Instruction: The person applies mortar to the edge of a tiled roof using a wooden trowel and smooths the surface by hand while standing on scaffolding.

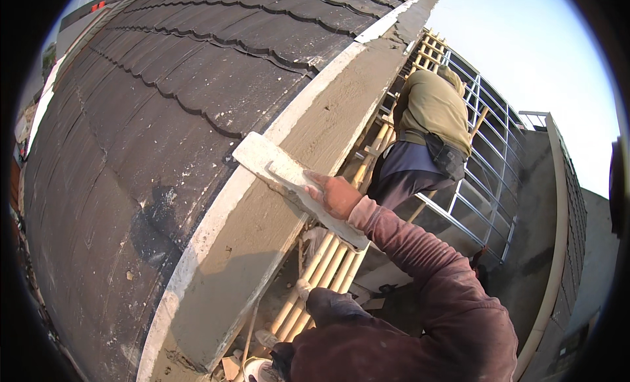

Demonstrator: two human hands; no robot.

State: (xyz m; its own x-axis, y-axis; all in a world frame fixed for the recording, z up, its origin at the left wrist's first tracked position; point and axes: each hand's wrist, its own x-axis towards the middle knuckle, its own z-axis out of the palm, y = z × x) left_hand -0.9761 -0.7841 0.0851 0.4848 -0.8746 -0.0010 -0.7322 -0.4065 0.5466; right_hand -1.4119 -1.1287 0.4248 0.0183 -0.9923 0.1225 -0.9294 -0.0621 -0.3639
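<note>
My right hand (336, 196) is wrapped round the handle of a long, flat plastering float (279, 160), crusted with pale mortar. The float lies crosswise over the sloping roof-edge band (246, 224), which is coated in grey wet-looking mortar. Its far-left end reaches the white strip (190, 264) beside the tiles; its other end sticks out past the band over bamboo poles. My right arm (420, 251), in a dusty maroon sleeve, stretches up from the lower right. I do not see my left hand; a dark rounded shape (331, 308) shows low in the middle, and I cannot tell what it is.
Dark roof tiles (151, 119) slope off to the left. Bamboo scaffold poles (321, 274) run along the band's right side. Farther up, a co-worker (430, 106) in an olive top bends away. Beyond are a metal frame (482, 211) and a grey wall (535, 205). A white bucket (258, 369) stands at the bottom.
</note>
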